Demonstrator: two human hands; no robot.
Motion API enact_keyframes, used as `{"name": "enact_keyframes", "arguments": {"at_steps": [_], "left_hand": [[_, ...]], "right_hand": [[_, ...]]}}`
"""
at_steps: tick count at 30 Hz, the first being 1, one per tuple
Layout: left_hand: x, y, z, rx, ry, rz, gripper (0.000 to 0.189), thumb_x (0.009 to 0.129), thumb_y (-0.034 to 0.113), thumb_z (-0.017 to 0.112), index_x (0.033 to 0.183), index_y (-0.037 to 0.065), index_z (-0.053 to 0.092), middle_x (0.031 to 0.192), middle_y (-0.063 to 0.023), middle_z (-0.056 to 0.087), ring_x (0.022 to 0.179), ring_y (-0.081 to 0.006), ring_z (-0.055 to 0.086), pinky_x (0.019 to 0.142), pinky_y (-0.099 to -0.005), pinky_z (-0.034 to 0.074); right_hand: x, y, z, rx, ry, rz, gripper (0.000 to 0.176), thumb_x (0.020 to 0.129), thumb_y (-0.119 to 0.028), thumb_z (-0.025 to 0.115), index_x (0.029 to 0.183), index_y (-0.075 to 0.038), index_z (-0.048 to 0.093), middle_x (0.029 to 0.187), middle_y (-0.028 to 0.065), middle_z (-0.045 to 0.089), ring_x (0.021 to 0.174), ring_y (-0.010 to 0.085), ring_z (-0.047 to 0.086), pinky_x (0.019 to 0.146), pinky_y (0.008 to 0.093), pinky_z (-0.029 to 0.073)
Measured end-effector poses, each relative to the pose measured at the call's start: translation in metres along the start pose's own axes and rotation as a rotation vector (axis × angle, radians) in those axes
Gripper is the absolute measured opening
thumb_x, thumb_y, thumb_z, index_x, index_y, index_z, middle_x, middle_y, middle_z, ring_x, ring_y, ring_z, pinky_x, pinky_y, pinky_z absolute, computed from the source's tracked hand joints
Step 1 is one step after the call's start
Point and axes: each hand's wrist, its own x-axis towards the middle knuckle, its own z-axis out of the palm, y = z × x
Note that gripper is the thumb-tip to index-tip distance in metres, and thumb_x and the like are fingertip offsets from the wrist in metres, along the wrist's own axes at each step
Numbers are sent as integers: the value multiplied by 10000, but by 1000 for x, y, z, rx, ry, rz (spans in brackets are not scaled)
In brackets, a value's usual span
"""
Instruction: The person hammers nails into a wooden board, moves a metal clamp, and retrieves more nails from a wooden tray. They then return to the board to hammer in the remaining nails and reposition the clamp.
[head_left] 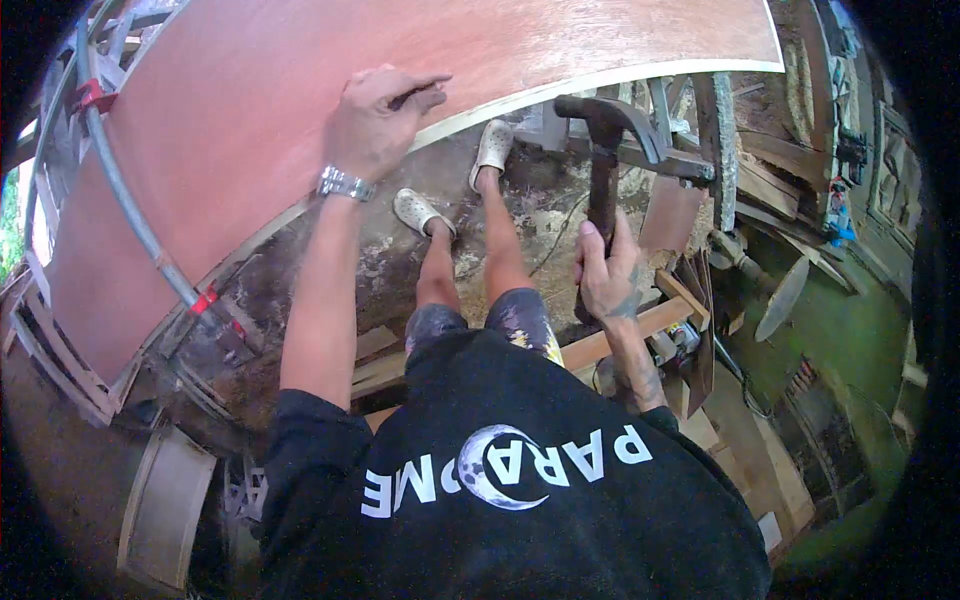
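A large reddish-brown wooden panel (230, 130) with a pale curved edge spans the upper left. Over that panel, near its edge, is my left hand (385, 112), a watch on the wrist, thumb and index finger pointing right and close together. Whatever may be between those fingers is too small to make out. To the right of the panel's edge, my right hand (608, 270) is wrapped round the handle of a claw hammer (604, 150). The hammer is upright in view, its dark head above the hand and its claw curving to the right.
A long metal bar clamp (130, 205) with red parts lies across the panel's left side. Wooden boards (640, 330) and a stool-like frame stand right of my legs. A round-ended board (783, 298) and timber scraps lie farther right. A light panel (168, 505) is at lower left.
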Motion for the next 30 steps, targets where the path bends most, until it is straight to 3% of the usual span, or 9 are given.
{"name": "enact_keyframes", "arguments": {"at_steps": [6, 9, 12, 15, 18, 24, 27, 29, 30], "left_hand": [[1, -4, 1, 101, -58, -86, 143, 875, 236, 758, 971, 139, 801, 920, -28, 767, 898, -204, 704, 847, -357, 536], [2, -9, 1, 142, -66, -3, 123, 864, 215, 743, 946, 138, 795, 960, -22, 774, 911, -218, 710, 833, -356, 537], [3, -14, 7, 237, 88, 305, 112, 852, 190, 728, 913, 120, 790, 957, -31, 779, 883, -231, 712, 807, -359, 537], [5, -21, 10, 179, 50, 301, 103, 843, 162, 719, 905, 113, 786, 964, -32, 781, 887, -231, 710, 813, -372, 538], [4, -29, 7, 205, -82, 200, 105, 900, 240, 698, 917, 189, 788, 1001, 37, 758, 959, -202, 662, 916, -378, 470], [3, -34, 7, 169, -56, 243, 117, 844, 153, 696, 919, 171, 784, 991, 30, 760, 972, -207, 666, 924, -387, 479], [5, -34, 7, 168, -6, 330, 155, 769, 79, 724, 903, 118, 791, 969, -72, 771, 896, -273, 704, 833, -382, 553], [4, -29, 3, 210, -12, 363, 168, 744, 98, 746, 902, 131, 789, 963, -63, 771, 891, -267, 705, 817, -381, 556], [4, -29, 0, 241, -18, 377, 176, 731, 107, 757, 902, 137, 789, 960, -59, 770, 888, -265, 706, 809, -380, 558]], "right_hand": [[-15, -30, 17, -2, -53, -24, 173, 1053, -197, 542, 1044, -25, 554, 636, -10, 526, 479, 73, 496, 442, 266, 401], [-7, -38, 20, -11, -56, -63, 180, 1053, -202, 546, 1032, -23, 557, 626, -10, 526, 481, 72, 497, 443, 264, 398], [-1, -58, 24, 40, -63, -51, 189, 1053, -205, 549, 1018, -20, 557, 615, -11, 519, 483, 69, 493, 441, 263, 396], [1, -66, 27, 5, -58, -79, 185, 1048, -200, 561, 1041, -15, 566, 616, -13, 522, 497, 65, 502, 444, 259, 390], [-2, -72, 30, 2, -74, -75, 183, 1044, -201, 571, 1053, -19, 575, 621, -11, 532, 505, 65, 509, 449, 260, 393], [-6, -75, 39, -48, -111, -116, 213, 1034, -196, 594, 1129, -5, 589, 637, -5, 557, 515, 69, 515, 462, 271, 398], [-7, -80, 41, -136, -87, -172, 245, 1031, -187, 598, 1181, 7, 590, 647, 1, 569, 526, 69, 521, 472, 277, 405], [-9, -85, 45, -154, -82, -178, 258, 1030, -186, 599, 1199, 10, 593, 648, 9, 570, 535, 74, 528, 480, 283, 410], [-11, -88, 44, -175, -96, -144, 281, 1021, -179, 618, 1226, 10, 589, 741, 85, 645, 611, 145, 612, 548, 331, 471]]}}
